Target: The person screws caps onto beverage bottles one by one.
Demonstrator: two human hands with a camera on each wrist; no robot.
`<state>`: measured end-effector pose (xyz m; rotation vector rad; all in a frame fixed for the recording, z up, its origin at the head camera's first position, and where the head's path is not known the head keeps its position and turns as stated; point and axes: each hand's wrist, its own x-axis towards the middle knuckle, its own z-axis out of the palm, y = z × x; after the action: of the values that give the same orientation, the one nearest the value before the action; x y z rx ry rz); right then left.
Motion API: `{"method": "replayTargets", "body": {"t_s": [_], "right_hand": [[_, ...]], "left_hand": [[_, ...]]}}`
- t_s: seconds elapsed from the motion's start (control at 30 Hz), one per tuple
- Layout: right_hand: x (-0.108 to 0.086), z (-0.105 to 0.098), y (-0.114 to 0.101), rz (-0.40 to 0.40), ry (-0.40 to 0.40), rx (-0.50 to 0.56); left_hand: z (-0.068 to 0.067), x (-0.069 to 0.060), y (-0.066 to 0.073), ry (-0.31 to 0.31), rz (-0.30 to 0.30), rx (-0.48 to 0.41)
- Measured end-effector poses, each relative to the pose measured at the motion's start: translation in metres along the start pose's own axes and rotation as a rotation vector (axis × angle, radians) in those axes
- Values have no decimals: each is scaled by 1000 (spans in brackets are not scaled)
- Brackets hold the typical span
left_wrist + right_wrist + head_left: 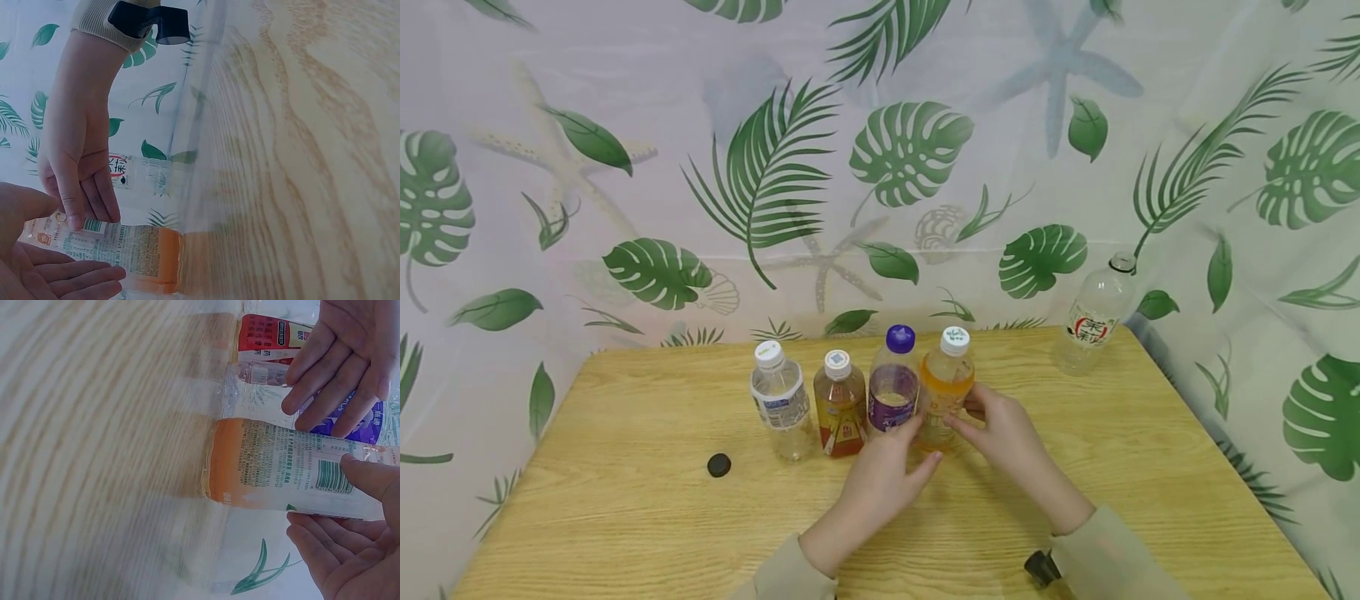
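My right hand [1000,429] holds a bottle with an orange band and white cap [956,392], thumb on its label [331,475] and fingers at its far side. My left hand [880,475] reaches toward the gap between that bottle and a purple-labelled bottle with a blue-purple cap [892,400]. In the right wrist view, the left hand's fingers [325,394] lie extended in front of the purple label; contact is unclear. Further left in the row stand a brown-drink bottle with a white cap [840,408] and a clear white-capped bottle [781,408].
A capless clear bottle with a red-and-black label [1090,321] stands at the table's back right corner. A small black cap [718,465] lies left of the row. Behind the wooden table [647,517] hangs a leaf-patterned curtain [910,167].
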<state>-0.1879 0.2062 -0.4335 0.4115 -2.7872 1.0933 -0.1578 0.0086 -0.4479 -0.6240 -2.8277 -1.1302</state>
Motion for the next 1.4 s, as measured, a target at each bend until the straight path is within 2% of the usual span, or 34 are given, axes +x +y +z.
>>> {"method": "replayTargets", "body": {"t_s": [0.9, 1.17, 1.4], "right_hand": [[-1, -1, -1, 20, -10, -14], [-7, -2, 6, 23, -24, 9], [-18, -9, 15, 94, -71, -34]], "left_hand": [[-2, -1, -2, -8, 8, -10], [-3, -16, -7, -22, 11, -11], [-9, -33, -20, -42, -57, 3]]}}
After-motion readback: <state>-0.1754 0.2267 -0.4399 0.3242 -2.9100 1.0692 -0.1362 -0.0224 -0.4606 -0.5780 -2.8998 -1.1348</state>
